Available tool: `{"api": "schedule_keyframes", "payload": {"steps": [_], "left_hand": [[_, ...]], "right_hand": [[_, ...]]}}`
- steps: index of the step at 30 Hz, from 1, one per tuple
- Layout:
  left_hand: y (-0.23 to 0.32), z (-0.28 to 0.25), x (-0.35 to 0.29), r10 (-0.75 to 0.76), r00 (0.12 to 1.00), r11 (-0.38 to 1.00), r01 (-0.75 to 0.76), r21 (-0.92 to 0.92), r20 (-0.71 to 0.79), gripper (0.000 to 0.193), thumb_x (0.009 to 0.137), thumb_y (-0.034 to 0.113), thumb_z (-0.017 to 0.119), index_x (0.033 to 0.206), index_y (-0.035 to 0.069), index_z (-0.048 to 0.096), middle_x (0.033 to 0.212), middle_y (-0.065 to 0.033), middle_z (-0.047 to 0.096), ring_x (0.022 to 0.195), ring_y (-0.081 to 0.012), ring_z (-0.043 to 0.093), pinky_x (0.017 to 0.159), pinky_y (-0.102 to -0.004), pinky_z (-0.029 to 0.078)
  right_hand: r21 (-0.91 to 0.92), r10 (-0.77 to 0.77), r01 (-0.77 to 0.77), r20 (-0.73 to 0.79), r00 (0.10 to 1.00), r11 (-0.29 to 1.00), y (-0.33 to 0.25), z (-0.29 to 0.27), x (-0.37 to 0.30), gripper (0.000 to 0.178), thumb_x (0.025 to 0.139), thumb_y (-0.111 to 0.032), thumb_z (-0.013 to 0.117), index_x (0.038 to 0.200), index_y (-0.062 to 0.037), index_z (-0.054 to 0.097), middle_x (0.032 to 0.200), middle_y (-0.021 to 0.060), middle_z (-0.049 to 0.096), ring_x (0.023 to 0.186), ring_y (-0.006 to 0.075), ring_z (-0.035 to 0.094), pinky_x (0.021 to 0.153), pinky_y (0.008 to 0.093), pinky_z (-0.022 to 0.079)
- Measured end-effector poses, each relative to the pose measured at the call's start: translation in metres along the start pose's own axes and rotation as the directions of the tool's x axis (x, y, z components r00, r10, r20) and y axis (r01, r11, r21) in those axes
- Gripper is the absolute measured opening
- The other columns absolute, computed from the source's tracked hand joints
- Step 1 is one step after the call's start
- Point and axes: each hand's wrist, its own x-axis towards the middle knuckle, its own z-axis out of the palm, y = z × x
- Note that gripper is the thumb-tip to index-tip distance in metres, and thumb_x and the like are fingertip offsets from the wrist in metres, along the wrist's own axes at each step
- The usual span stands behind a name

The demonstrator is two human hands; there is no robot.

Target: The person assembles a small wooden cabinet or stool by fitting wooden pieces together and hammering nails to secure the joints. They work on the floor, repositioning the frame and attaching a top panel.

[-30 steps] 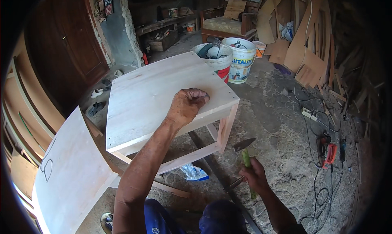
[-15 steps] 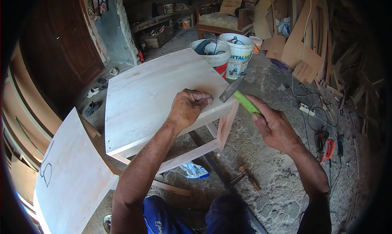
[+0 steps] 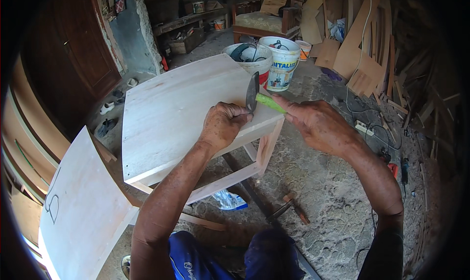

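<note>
A hammer [image 3: 269, 103] with a bright green handle is in my right hand [image 3: 325, 128], whose fingers wrap round the grip. Its dark metal head is right by the fingertips of my left hand [image 3: 221, 126], over the near right edge of a pale wooden panel [image 3: 171, 104]. Thumb and finger of that left hand are pinched together on the panel; whatever small thing they hold is hidden. The panel lies on top of a box-like wooden frame [image 3: 267, 145] with open sides. Dark dots, perhaps nail heads, mark its left corners.
A second pale panel [image 3: 88, 201] leans at the left. On the floor lie another hammer [image 3: 296, 209], a plastic packet [image 3: 230, 200] and a power strip [image 3: 363, 128] with cables. Two white buckets [image 3: 281, 77] [image 3: 264, 67] stand behind the frame; wood offcuts [image 3: 352, 60] lean beyond.
My right hand has moved left, bringing the hammer head from right of my left fingertips to right beside them, and turned it more upright. My left hand stays pinched at the panel's edge.
</note>
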Motion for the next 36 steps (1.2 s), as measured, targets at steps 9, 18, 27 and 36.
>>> {"api": "schedule_keyframes", "payload": {"steps": [9,18,27,36], "left_hand": [[-0.002,0.005,0.001,0.018,1.0,1.0,-0.018,0.022,0.0,0.014,0.09,0.005,0.068,0.101,0.0,0.075,0.091,-0.0115,0.075,0.084,-0.0157,0.068,0.083,-0.0296,0.053],[0.009,0.006,-0.012,-0.041,0.999,0.987,0.04,0.158,0.0,0.031,0.09,0.014,0.071,0.116,-0.001,0.069,0.119,-0.0149,0.069,0.106,-0.0219,0.067,0.097,-0.0329,0.051],[0.009,-0.017,-0.022,0.122,0.96,0.87,-0.227,0.439,0.254,0.054,0.085,0.014,0.072,0.137,0.011,0.058,0.145,-0.0119,0.053,0.135,-0.0276,0.048,0.118,-0.0369,0.036],[0.008,-0.016,-0.024,0.179,0.951,0.859,-0.277,0.43,0.254,0.058,0.085,0.01,0.07,0.141,0.008,0.053,0.143,-0.016,0.053,0.132,-0.0337,0.049,0.115,-0.041,0.037]], "right_hand": [[-0.013,0.046,-0.046,-0.013,0.999,0.999,0.001,0.007,-0.014,0.057,0.093,-0.001,0.059,0.148,-0.0074,0.044,0.099,0.0233,0.07,0.086,0.0356,0.071,0.077,0.0454,0.056],[0.292,0.265,-0.205,-0.182,0.947,0.934,0.008,0.038,-0.038,0.053,0.097,-0.007,0.057,0.148,-0.0135,0.045,0.111,0.0238,0.069,0.096,0.0316,0.072,0.081,0.043,0.057],[0.295,0.35,-0.312,-0.085,0.933,0.903,0.006,0.011,-0.04,0.058,0.098,-0.01,0.056,0.152,-0.0171,0.037,0.103,0.0235,0.07,0.085,0.0279,0.073,0.076,0.0399,0.056],[0.181,0.058,-0.017,-0.227,0.972,0.983,0.005,0.014,-0.04,0.063,0.094,-0.001,0.057,0.152,-0.0109,0.037,0.098,0.0216,0.07,0.082,0.0336,0.071,0.075,0.0437,0.058]]}}
